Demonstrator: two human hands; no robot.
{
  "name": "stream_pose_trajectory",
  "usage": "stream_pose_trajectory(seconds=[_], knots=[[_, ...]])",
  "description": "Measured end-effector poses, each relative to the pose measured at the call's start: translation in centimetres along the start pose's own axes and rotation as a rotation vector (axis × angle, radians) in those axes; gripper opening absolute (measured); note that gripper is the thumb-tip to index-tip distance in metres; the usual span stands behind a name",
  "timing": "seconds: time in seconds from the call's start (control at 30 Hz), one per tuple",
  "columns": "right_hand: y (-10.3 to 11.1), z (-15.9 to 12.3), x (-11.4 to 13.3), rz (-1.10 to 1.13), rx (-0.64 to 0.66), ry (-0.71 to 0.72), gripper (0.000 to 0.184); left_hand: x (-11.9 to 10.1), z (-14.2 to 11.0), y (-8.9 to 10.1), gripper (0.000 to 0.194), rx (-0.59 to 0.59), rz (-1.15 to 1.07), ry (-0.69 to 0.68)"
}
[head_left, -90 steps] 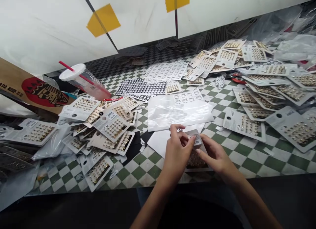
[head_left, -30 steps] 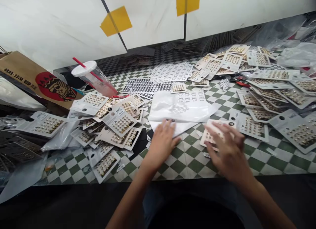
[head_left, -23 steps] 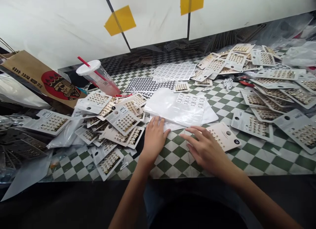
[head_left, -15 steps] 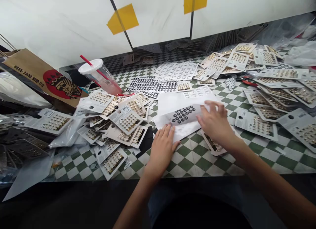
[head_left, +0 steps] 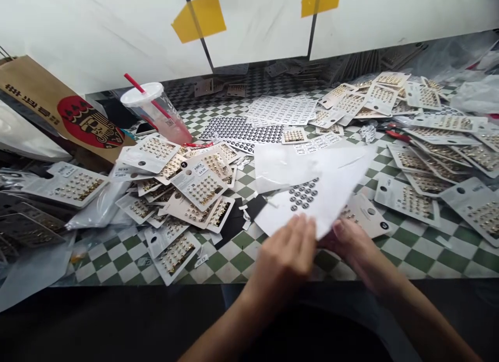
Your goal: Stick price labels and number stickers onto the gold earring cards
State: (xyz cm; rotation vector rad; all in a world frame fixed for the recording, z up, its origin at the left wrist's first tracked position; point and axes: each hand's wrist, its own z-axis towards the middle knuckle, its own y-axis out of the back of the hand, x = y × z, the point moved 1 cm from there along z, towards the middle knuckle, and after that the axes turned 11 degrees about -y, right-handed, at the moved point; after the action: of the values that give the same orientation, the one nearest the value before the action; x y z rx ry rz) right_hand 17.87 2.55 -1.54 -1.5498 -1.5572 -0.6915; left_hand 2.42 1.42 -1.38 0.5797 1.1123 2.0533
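Observation:
A white sheet of round black stickers (head_left: 304,195) is tilted up from the table, its right corner raised. My left hand (head_left: 288,250) is closed at the sheet's near edge, fingers together over the paper just below the stickers and thumb hidden. Gripping the lower right edge is my right hand (head_left: 356,253), its thumb on top and the other fingers mostly hidden. Just beyond that hand lies an earring card (head_left: 362,214) with gold studs, partly covered by the sheet. Behind the sheet is a blank translucent backing sheet (head_left: 280,167).
Piled earring cards (head_left: 200,188) lie on the left, with more cards (head_left: 409,198) on the right. A plastic cup (head_left: 159,112) with a red straw stands near a paper bag (head_left: 58,107). Further sticker sheets (head_left: 241,130) and red-handled pliers (head_left: 397,134) lie farther back.
The sticker sheet has been lifted and turned, its right corner rising. Both hands have come nearer my body, the left one also rightward; the right hand has moved from the sheet's top to its lower edge.

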Motion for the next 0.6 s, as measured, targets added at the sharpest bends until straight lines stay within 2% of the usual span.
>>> stream_pose_trajectory(seconds=[0.07, 0.1, 0.2, 0.3, 0.37, 0.47, 0.6], knots=[[0.0, 0.4, -0.7, 0.267, 0.034, -0.197, 0.027, -1.5, -0.1, 0.1, 0.03, -0.013, -0.141, -0.063], [0.0, 0.6, -1.0, 0.333, 0.022, -0.258, 0.021, -1.8, -0.1, 0.0, 0.032, -0.018, -0.227, -0.056], [0.2, 1.0, -1.9, 0.354, -0.026, -0.332, 0.012, -1.5, -0.3, -0.4, 0.039, -0.029, -0.417, 0.106], [0.0, 0.7, -2.8, 0.244, -0.076, -0.287, 0.023, -0.1, -0.2, -0.9, 0.028, 0.0, -0.409, 0.305], [-0.3, 0.3, -3.2, 0.113, -0.108, -0.194, 0.03, 0.8, 0.0, -1.1, 0.024, 0.014, -0.401, 0.388], [-0.6, -0.1, -3.4, -0.056, -0.129, -0.065, 0.034, 1.6, 0.4, -1.1, 0.017, 0.017, -0.458, 0.474], [-0.8, -0.3, -3.2, -0.115, -0.115, 0.028, 0.034, 2.2, 1.0, -0.4, 0.008, 0.105, -0.576, 0.502]])
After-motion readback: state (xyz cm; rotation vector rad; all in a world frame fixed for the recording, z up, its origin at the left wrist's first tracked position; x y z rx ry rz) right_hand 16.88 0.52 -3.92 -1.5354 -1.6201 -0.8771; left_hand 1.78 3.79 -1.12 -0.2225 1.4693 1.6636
